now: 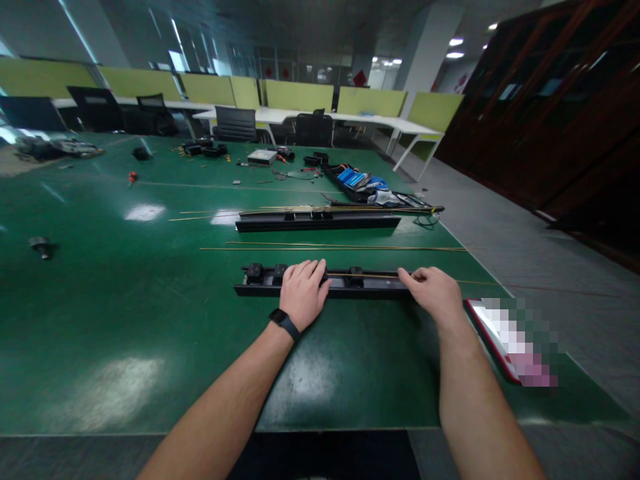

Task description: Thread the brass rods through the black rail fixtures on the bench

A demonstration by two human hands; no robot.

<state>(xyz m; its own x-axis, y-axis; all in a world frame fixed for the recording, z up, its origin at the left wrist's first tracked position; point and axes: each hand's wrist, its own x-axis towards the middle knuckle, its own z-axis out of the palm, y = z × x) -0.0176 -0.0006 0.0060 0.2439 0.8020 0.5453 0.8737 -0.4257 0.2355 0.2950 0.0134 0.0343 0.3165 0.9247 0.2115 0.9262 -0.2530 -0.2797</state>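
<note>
A long black channel (370,293) lies crosswise on the green table in front of me, with several small black blocks (255,272) sitting inside it. My left hand (304,287), wearing a dark watch, is closed over one of these blocks, which its fingers mostly cover. At the channel's right end, my right hand (433,288) pinches a thin brass-coloured rod (383,275). The rod runs along the channel through or over a block (355,276), I cannot tell which, toward my left hand. Its other end stretches far to the right, past the table edge.
Loose thin rods (300,249) lie just beyond the channel. Farther back is a second black channel (320,224) with rods along it, then a black tray (360,183) of blue items. A red-edged phone-like object (493,340), partly blurred, lies right; a dark fitting (41,247) lies left.
</note>
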